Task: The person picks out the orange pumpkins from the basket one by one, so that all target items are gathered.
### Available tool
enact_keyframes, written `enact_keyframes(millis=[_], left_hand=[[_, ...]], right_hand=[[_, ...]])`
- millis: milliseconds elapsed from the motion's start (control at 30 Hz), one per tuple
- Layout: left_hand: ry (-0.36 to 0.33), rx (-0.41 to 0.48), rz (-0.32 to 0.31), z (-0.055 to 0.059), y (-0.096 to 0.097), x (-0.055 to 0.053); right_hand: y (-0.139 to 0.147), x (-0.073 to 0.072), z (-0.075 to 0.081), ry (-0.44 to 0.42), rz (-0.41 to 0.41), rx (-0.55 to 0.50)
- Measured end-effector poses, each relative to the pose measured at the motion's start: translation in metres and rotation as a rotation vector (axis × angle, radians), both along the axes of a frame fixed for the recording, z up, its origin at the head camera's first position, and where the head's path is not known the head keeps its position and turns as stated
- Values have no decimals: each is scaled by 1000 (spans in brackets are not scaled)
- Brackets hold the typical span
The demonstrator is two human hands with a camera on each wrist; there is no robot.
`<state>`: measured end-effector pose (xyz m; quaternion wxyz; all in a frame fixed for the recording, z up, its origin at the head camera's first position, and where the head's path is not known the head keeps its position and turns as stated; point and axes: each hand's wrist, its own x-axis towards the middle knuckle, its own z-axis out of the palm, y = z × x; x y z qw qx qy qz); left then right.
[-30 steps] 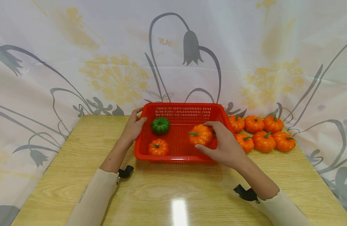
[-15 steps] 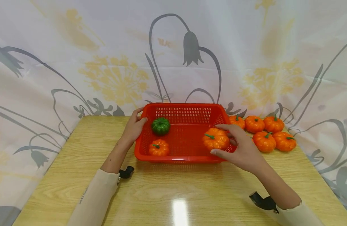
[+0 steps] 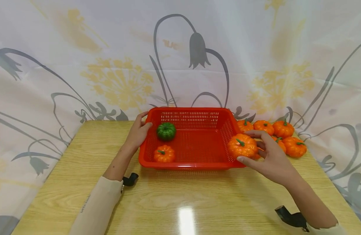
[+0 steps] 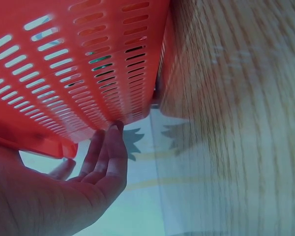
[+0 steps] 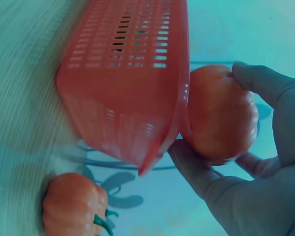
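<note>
My right hand point(image 3: 272, 158) grips an orange pumpkin point(image 3: 242, 146) with a green stem, raised over the right rim of the red plastic basket point(image 3: 186, 165). In the right wrist view, thumb and fingers curl round that pumpkin point(image 5: 221, 115) beside the basket's rim. My left hand point(image 3: 138, 132) holds the basket's left rim, thumb on top; in the left wrist view its fingers point(image 4: 115, 152) reach under the rim against the slotted wall point(image 4: 64, 64). Inside the basket, on the left, sit a green pumpkin point(image 3: 166, 131) and a smaller-looking orange pumpkin point(image 3: 164, 154).
Several orange pumpkins point(image 3: 294, 147) stand in two rows on the wooden table point(image 3: 157, 195), right of the basket; my right hand and its pumpkin partly cover some. A patterned curtain point(image 3: 115, 49) hangs behind the table's back edge.
My right hand has carried the orange pumpkin rightward from over the basket's inside to its right rim. The left hand and the basket have stayed in place.
</note>
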<state>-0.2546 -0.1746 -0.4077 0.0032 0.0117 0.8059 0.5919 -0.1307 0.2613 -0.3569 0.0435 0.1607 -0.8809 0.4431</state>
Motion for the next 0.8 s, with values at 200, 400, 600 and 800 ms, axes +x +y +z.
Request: enact_keyframes(millis=[200, 400, 600, 800], left_hand=[[12, 20, -7, -1, -1, -1], [7, 27, -15, -1, -2, 0], [20, 16, -18, 1, -1, 0], [17, 27, -36, 1, -2, 2]], right_hand=[[12, 3, 1, 26, -36, 34], [25, 7, 0, -13, -83, 59], [40, 7, -2, -52, -120, 59], [52, 9, -7, -55, -124, 104]])
